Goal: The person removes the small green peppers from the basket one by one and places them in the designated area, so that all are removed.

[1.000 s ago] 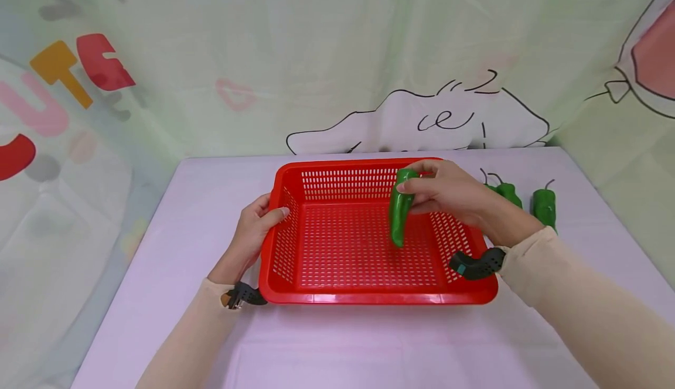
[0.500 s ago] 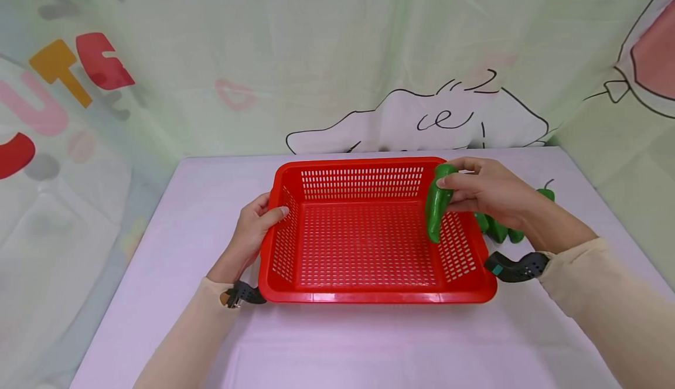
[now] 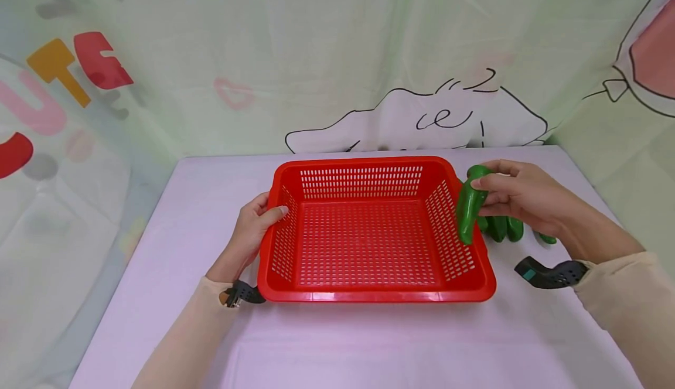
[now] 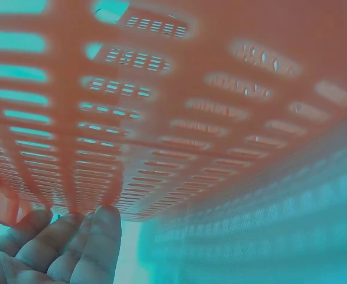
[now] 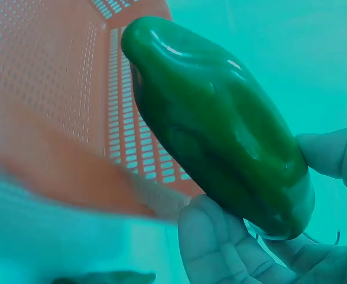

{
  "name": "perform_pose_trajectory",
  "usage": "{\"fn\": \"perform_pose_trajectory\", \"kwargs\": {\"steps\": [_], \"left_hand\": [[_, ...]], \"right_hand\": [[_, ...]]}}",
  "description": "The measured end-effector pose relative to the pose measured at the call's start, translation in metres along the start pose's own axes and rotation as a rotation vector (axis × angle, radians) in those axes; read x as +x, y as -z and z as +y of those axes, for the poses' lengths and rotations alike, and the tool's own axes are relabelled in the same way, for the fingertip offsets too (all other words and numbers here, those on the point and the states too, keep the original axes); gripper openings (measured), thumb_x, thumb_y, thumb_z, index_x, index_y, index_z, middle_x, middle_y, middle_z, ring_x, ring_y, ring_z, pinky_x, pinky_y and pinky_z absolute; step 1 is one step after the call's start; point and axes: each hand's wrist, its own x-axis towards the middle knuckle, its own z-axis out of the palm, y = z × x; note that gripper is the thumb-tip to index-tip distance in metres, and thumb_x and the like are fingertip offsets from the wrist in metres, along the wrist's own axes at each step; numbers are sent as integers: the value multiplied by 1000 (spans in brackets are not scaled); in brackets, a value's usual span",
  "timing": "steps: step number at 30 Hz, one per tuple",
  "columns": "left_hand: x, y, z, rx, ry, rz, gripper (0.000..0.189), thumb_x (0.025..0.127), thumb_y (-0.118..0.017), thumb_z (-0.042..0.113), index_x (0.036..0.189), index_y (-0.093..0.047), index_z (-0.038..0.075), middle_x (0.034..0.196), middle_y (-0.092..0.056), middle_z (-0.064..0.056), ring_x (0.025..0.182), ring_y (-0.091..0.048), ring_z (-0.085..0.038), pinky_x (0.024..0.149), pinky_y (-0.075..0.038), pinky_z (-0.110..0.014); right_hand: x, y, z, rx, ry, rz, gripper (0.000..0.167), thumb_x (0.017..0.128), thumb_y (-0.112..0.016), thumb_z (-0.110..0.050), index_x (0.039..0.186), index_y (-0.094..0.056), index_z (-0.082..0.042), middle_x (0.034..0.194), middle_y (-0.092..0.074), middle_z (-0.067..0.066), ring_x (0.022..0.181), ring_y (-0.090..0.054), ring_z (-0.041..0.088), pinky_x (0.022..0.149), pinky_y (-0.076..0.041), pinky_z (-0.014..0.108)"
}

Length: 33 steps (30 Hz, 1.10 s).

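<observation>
A red plastic basket [image 3: 364,297] with slotted walls stands on the table, and no pepper lies in it. My left hand [image 3: 250,228] grips its left rim, thumb over the inside; in the left wrist view the fingertips [image 4: 105,222] touch the slotted outer wall. My right hand [image 3: 527,195] pinches a long green pepper [image 3: 470,207] between thumb and fingers. This pepper hangs over the basket's right rim, tip pointing down. In the right wrist view its glossy body [image 5: 220,130] fills the middle, and the thumb and fingers hold one end.
Several green peppers [image 3: 497,228] lie on the table just right of the basket, partly hidden behind my right hand. The table [image 3: 337,348] has a pale lilac cover. A printed cloth [image 3: 337,55] rises behind it and along both sides.
My right hand has carried the green pepper rightward, from above the basket's inside to its right rim. My left hand has kept its grip, and the basket has stayed nearly still.
</observation>
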Motion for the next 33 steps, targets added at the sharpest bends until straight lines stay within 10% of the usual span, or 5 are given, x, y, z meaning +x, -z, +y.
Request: {"fn": "perform_pose_trajectory", "kwargs": {"steps": [14,33], "left_hand": [[0,1,-1,7,4,2,51,103,-62,21,150,-49,8,134,-64,-22,106,-73,-35,84,-64,-44],[1,0,-2,-3,4,9,50,102,-63,21,149,-49,9,134,-64,-21,106,-73,-36,84,-64,-45]], "right_hand": [[-8,27,44,-35,-91,1,58,110,-47,-28,150,-28,9,99,-70,-13,87,-73,15,82,-64,29],[-14,12,101,-27,-183,-28,39,105,-55,-24,130,-51,6,98,-70,1,88,-71,20,82,-65,35]]}}
